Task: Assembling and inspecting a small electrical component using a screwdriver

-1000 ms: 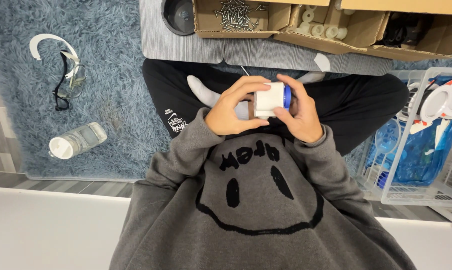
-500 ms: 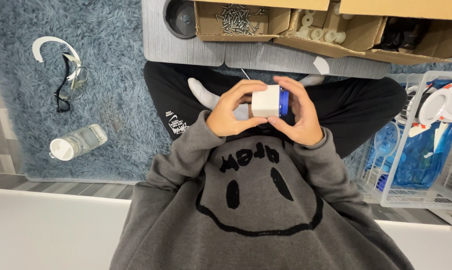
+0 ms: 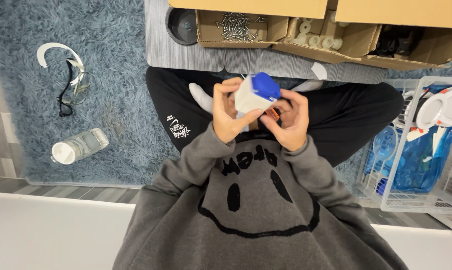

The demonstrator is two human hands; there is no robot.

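I hold a small white box-shaped part with a blue cap (image 3: 256, 93) in front of my chest, above my crossed legs. My left hand (image 3: 227, 112) grips its white body from the left, fingers wrapped around it. My right hand (image 3: 288, 120) supports it from the right and below, fingers curled near a small orange-red piece (image 3: 272, 114) under the part. The blue cap faces up and to the right. What lies beneath the part is hidden by my fingers.
Open cardboard boxes hold screws (image 3: 238, 26) and white rollers (image 3: 316, 37) on a grey mat (image 3: 186, 55). A black round cup (image 3: 182, 24) stands beside them. Safety glasses (image 3: 68, 82) and a clear bottle (image 3: 78, 146) lie on the blue rug. A white wire basket (image 3: 418, 150) is at right.
The part has been turned in my hands: the blue cap, earlier on its right side, now faces up. Both hands shifted slightly leftward around it.
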